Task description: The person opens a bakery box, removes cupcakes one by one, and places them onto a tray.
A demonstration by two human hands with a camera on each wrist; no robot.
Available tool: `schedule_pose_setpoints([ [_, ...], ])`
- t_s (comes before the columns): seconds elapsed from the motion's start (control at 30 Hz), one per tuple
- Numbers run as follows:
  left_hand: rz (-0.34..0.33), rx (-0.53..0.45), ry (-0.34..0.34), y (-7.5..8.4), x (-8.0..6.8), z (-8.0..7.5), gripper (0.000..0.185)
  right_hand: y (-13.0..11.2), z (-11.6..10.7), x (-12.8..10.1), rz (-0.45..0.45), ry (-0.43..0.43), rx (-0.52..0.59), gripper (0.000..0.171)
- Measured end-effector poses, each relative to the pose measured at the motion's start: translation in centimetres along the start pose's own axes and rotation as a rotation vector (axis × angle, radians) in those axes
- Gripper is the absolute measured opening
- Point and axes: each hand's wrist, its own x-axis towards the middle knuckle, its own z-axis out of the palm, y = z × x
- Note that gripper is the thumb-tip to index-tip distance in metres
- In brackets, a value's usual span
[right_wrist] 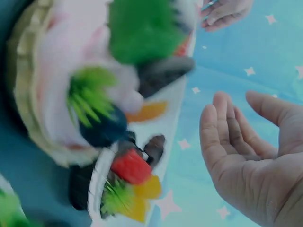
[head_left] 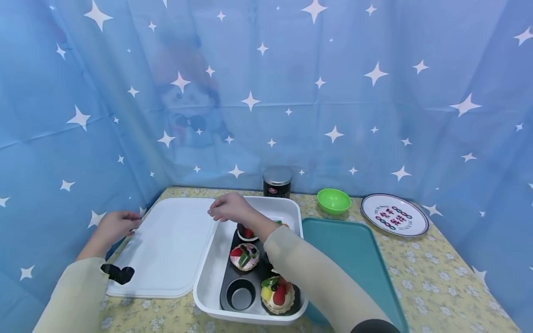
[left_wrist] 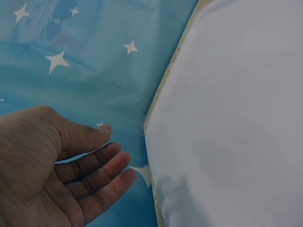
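Note:
A white lid lies flat on the table, left of a white container. Inside the container, a black muffin tray carries toy cupcakes: a pink one, a strawberry one, and a dark one partly hidden by my right arm. One cup is empty. My left hand hovers at the lid's left edge, its relaxed fingers just off it. My right hand hangs over the container's far left rim, palm bare. The cupcakes blur close in the right wrist view.
Behind the container stands a black tin with a silver top. A green bowl and a patterned plate sit at the back right. A teal tray lies right of the container. Blue star curtains wall in the floral tablecloth.

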Motion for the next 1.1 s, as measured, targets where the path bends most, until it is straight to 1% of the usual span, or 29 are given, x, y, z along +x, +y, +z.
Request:
schedule_pose_setpoints([
  [0.07, 0.020, -0.001, -0.011, 0.7, 0.0, 0.1, 0.046, -0.3, -0.6, -0.3, -0.010, 0.005, 0.006, 0.017],
  [0.2, 0.037, -0.008, -0.041, 1.8, 0.1, 0.4, 0.044, -0.6, -1.9, -1.1, -0.031, 0.005, -0.009, 0.019],
  [0.33, 0.060, -0.025, -0.061, 3.0, 0.1, 0.8, 0.044, -0.2, -3.7, -2.1, -0.039, 0.002, -0.029, 0.022],
  [0.47, 0.093, -0.065, -0.095, 3.7, -0.1, 1.2, 0.049, 0.7, -5.8, -3.4, -0.064, 0.022, -0.094, 0.023],
  [0.6, 0.102, -0.122, -0.134, 4.2, -0.3, 1.9, 0.053, 1.6, -7.8, -5.1, -0.116, 0.052, -0.215, 0.027],
  [0.7, 0.089, -0.165, -0.140, 4.4, -0.5, 2.7, 0.055, 2.4, -9.0, -6.4, -0.155, 0.061, -0.318, 0.028],
  [0.77, 0.092, -0.186, -0.151, 4.6, -0.6, 3.3, 0.055, 2.9, -9.7, -7.2, -0.174, 0.064, -0.380, 0.028],
  [0.87, 0.100, -0.224, -0.180, 5.2, -0.9, 4.4, 0.059, 3.9, -10.5, -8.2, -0.176, 0.062, -0.446, 0.030],
  [0.97, 0.141, -0.262, -0.218, 5.9, -1.4, 5.7, 0.062, 4.8, -11.1, -9.1, -0.160, 0.042, -0.452, 0.032],
  [1.1, 0.198, -0.324, -0.255, 7.0, -2.0, 7.7, 0.063, 5.8, -11.7, -10.2, -0.155, -0.005, -0.436, 0.033],
])
